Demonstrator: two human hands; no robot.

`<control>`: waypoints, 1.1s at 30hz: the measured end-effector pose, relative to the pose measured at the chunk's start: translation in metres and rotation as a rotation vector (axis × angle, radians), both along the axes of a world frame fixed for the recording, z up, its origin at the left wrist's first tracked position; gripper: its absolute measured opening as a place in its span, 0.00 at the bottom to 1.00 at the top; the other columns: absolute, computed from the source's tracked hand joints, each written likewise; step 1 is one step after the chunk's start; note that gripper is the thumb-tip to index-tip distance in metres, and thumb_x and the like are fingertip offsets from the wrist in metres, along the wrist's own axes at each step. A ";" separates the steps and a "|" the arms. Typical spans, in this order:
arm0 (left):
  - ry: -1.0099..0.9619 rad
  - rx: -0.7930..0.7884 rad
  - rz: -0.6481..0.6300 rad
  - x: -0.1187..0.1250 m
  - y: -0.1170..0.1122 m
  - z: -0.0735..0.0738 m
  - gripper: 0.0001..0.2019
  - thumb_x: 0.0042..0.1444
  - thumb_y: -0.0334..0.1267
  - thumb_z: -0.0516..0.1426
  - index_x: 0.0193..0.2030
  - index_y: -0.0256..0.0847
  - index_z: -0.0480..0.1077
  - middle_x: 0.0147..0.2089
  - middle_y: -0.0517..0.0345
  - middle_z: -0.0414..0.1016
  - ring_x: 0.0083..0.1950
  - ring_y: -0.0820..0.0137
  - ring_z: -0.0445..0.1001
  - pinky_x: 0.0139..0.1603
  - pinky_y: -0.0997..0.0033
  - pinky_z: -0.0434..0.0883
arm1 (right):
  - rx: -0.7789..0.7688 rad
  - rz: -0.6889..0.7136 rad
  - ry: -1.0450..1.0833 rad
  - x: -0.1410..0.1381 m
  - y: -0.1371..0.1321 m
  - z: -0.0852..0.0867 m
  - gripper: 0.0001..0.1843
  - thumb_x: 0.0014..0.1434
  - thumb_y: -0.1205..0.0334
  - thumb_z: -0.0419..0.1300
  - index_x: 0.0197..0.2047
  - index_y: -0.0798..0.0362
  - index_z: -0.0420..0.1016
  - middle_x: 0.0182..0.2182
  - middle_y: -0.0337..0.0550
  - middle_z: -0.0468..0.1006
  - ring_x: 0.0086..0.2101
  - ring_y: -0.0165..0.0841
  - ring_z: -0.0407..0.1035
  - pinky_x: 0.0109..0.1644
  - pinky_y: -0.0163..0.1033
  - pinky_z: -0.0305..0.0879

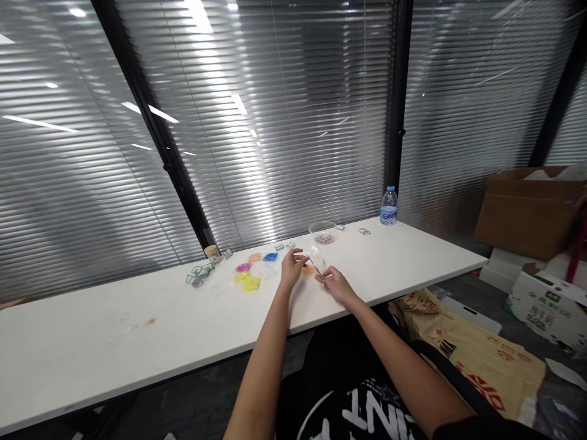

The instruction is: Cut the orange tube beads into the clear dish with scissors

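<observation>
Strand [316, 269] (thin, partly reddish) is held at a slant over the white table [380, 263]. Its upper portion is pinched by the left hand [292, 267]; its lower portion is gripped between the fingers of the right hand [336, 284]. A clear bowl [316, 250] is located just beyond; yellow packets [251, 284] are placed further left.
</observation>
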State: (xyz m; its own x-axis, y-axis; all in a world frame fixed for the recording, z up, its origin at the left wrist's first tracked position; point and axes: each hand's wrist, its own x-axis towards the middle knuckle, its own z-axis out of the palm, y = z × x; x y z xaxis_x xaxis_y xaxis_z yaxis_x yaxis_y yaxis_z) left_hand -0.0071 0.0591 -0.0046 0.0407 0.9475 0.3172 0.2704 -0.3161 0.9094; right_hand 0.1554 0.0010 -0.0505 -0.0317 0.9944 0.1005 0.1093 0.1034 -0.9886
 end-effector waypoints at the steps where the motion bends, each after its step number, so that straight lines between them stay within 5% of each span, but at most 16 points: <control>1: 0.000 -0.001 0.002 0.000 0.000 0.000 0.15 0.64 0.43 0.57 0.51 0.35 0.69 0.43 0.54 0.74 0.38 0.72 0.75 0.40 0.67 0.76 | 0.001 0.002 0.002 0.000 0.000 0.000 0.15 0.65 0.54 0.58 0.48 0.57 0.72 0.39 0.43 0.76 0.34 0.29 0.72 0.36 0.39 0.72; 22: 0.015 0.057 0.025 0.000 0.001 -0.002 0.14 0.64 0.43 0.57 0.50 0.35 0.69 0.43 0.55 0.74 0.38 0.72 0.75 0.39 0.67 0.76 | 0.004 0.021 0.010 0.000 0.006 -0.006 0.16 0.65 0.54 0.59 0.50 0.56 0.71 0.42 0.44 0.76 0.37 0.31 0.72 0.39 0.41 0.73; 33: 0.211 0.161 0.090 -0.002 0.000 -0.003 0.15 0.64 0.44 0.56 0.51 0.35 0.69 0.43 0.54 0.74 0.39 0.71 0.75 0.41 0.65 0.76 | 0.042 -0.038 0.031 -0.001 0.011 -0.014 0.16 0.65 0.53 0.58 0.50 0.56 0.72 0.42 0.44 0.76 0.37 0.31 0.72 0.39 0.41 0.73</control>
State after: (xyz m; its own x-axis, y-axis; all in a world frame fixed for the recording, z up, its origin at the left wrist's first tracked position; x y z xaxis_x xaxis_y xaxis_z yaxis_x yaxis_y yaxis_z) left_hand -0.0088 0.0593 -0.0073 0.0394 0.8881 0.4579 0.4820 -0.4183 0.7699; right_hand 0.1548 0.0118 -0.0643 0.0094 0.9897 0.1428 0.0828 0.1415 -0.9865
